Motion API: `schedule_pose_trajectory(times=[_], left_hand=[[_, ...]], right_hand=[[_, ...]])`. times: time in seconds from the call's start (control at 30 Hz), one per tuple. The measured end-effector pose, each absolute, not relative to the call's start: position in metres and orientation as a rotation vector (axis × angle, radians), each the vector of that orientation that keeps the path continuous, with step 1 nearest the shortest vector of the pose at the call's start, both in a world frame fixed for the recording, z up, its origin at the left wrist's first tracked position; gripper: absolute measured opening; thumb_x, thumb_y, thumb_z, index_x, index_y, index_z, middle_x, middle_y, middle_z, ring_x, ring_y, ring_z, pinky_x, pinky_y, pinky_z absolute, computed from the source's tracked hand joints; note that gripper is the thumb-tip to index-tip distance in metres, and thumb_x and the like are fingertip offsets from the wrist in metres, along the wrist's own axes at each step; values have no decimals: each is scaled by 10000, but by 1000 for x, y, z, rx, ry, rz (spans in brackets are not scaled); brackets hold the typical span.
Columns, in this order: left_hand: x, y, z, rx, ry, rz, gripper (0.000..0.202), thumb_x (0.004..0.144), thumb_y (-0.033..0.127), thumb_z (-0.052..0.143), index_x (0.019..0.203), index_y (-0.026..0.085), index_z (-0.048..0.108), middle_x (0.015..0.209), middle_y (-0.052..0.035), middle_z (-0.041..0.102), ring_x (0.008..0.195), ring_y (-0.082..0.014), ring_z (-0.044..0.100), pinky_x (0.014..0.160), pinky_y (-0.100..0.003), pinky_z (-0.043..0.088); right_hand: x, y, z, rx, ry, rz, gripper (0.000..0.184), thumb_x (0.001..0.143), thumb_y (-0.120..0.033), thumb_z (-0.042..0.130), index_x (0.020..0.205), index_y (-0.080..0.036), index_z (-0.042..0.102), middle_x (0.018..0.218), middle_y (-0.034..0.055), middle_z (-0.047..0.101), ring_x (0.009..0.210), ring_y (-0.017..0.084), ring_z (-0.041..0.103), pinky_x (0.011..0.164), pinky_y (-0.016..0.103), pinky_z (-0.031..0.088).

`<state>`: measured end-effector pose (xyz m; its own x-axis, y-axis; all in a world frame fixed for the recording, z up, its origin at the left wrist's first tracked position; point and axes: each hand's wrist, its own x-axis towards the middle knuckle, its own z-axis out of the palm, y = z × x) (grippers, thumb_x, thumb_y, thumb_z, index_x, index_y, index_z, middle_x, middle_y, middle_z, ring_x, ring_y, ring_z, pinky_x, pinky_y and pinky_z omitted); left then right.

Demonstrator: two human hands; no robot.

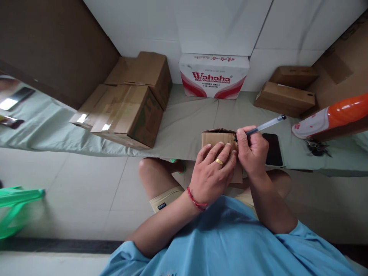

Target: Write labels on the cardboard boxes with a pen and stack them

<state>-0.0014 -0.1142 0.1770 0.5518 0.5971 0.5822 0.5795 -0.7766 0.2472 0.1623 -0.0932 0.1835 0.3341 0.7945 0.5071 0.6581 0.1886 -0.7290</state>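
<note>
A small brown cardboard box point(211, 138) sits at the front edge of the cloth-covered surface, close to my body. My left hand point(214, 166) lies on the box with its fingers stretched out, pressing its upper face. In my right hand point(253, 151) is a pen point(266, 124) with a clear barrel and a dark end. Its lower end meets the box near the upper right corner, where a dark mark or hole shows; the tip itself is hidden by my fingers. Just right of my right hand lies a black phone point(273, 149).
Taped cardboard boxes point(120, 109) are grouped at the left. A white and red Wahaba carton point(214, 76) stands against the back wall. Two flat brown boxes point(284, 97) rest at back right. An orange-and-white bottle point(330, 117) and keys point(316, 147) are at right; a green stool point(20, 207) stands lower left.
</note>
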Motion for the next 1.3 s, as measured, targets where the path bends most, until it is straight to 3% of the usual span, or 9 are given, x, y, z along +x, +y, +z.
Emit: schedule_pose_trajectory(times=[0.6, 1.3], left_hand=[[1, -109, 178, 2757, 1050, 1075, 292, 1057, 244, 619, 1335, 191, 691, 1412, -81, 742, 1327, -281, 663, 1169, -463, 419], [-2, -114, 177, 2763, 1052, 1063, 295, 1055, 246, 623, 1338, 196, 688, 1422, -84, 735, 1346, -284, 647, 1166, -470, 407]], right_hand=[[170, -98, 182, -1533, -1395, 104, 265, 1046, -374, 574, 856, -198, 632, 621, -56, 544, 540, 84, 466, 584, 238, 381], [170, -82, 185, -1441, -1312, 307, 316, 1061, -464, 570, 877, -210, 605, 662, -55, 532, 577, 88, 465, 611, 252, 394]])
